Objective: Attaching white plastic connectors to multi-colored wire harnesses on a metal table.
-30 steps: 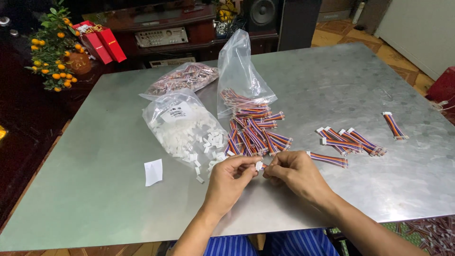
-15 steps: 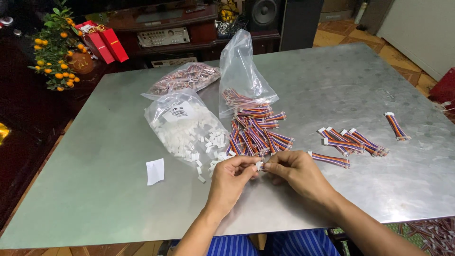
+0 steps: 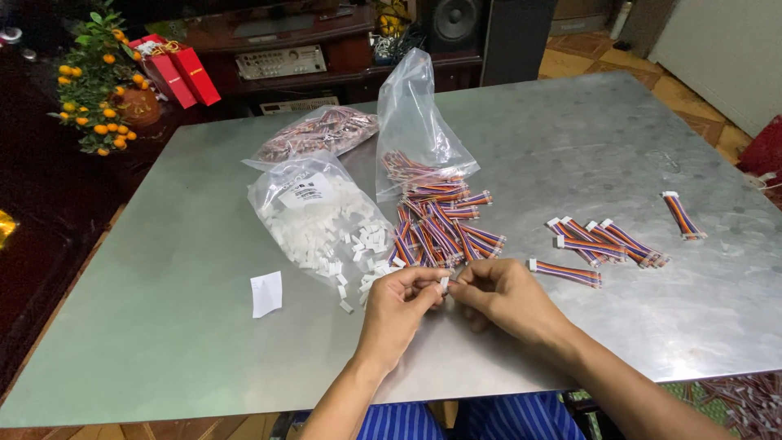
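Three bags [image 3: 314, 213] of connectors, wires [image 3: 436, 228]

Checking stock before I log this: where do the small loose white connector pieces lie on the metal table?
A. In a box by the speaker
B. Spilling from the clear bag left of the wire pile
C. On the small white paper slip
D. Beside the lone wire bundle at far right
B: the white connector pieces spill from the mouth of the clear bag, just left of the wire pile.
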